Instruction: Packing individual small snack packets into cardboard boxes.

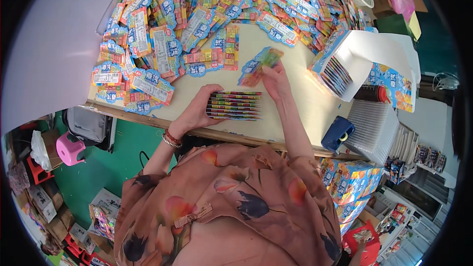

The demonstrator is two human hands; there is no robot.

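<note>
My left hand (201,106) is closed around one end of a stack of candy packets (235,106), which stand on edge near the table's front edge. Between the thumb and fingers of my right hand (277,80) is a single candy packet (261,64), blue at one end with colourful sweets showing. It is held just beyond the stack, apart from it. A large heap of the same kind of packets (197,19) spreads over the far and left parts of the table (300,103). Some lie face up and others show their white printed backs.
At the right an open display box (340,64) holds a row of packets. In front of it are a blue tape dispenser (338,133) and a stack of clear plastic trays (370,128). Blue printed cartons (350,182) stand below the table. A pink stool (70,148) is on the floor.
</note>
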